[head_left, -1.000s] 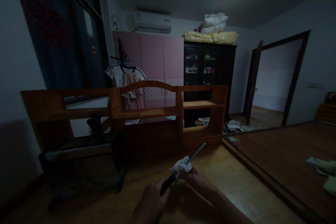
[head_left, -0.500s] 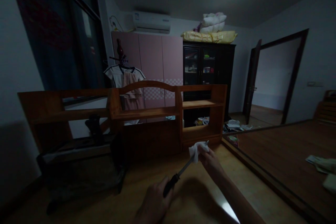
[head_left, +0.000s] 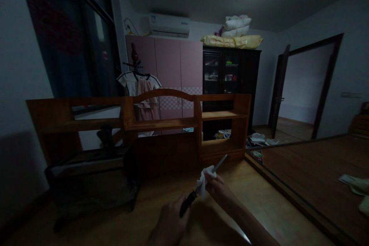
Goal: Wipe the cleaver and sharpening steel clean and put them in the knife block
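My left hand (head_left: pixel 170 217), low in the middle of the view, is closed around the black handle of a long grey metal rod (head_left: pixel 220 163), perhaps a sharpening steel. The rod slants up and to the right, its far end bare. A crumpled white tissue or thin cloth (head_left: pixel 205 178) is wrapped about the rod close to the handle. My right hand (head_left: pixel 218 189) pinches this white cloth against the rod. The fingertips of the right hand are partly hidden by the cloth.
Below my hands lies a pale wooden surface (head_left: pixel 245 200). Behind it stands a wooden shelf unit (head_left: pixel 161 124). At left is a dark box-like object (head_left: pixel 92 180). A raised edge (head_left: pixel 276 180) borders a brown wooden platform (head_left: pixel 305 169) with cloths (head_left: pixel 356 184) at right.
My right hand and the white cloth have slid down the rod toward the handle, baring the rod's far end. My left hand keeps its hold on the handle.
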Demonstrator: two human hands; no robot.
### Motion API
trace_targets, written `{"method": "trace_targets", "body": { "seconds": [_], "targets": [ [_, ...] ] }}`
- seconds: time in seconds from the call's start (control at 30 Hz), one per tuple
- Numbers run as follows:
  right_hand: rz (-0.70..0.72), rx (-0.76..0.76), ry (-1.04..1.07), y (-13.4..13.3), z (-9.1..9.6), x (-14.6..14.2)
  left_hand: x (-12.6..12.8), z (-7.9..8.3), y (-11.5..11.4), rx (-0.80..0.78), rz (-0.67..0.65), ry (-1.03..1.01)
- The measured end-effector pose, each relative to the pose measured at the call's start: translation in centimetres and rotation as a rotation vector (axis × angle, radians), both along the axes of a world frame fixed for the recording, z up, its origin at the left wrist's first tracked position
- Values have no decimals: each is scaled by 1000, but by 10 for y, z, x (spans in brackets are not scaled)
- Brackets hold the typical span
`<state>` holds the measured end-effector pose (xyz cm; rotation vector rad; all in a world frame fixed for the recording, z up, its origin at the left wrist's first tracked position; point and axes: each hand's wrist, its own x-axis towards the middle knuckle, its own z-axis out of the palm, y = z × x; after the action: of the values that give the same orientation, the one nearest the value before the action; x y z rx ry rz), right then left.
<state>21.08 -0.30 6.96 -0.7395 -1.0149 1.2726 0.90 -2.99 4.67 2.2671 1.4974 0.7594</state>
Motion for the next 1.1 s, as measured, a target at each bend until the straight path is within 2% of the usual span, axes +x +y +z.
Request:
{"method": "trace_targets", "body": {
  "seconds": [0.17, 0.33, 0.43, 0.7, 0.87, 1.0, 1.1],
  "targets": [
    [207, -51, 94, -1, -21, -10, -4, 1, 2, 1, 11, 7],
    [209, -33, 97, 4, -25, -7, -7, -6, 10, 32, 0, 1],
    [143, -18, 67, 5, -18, -2, -6, -10, 12, 39, 15, 11],
    [-194, 38, 100, 12, 12, 27, -3, -6, 7, 28, 10, 35],
    [-379, 18, 82, 13, 17, 45, 0, -5, 2, 38, -12, 69],
    [-420, -22, 27, 15, 11, 47, -3, -5, 1, 31, -30, 68],
    [-339, -18, 42, 15, 8, 38, -5, -4, 2, 40, -18, 57]
  ]
}}
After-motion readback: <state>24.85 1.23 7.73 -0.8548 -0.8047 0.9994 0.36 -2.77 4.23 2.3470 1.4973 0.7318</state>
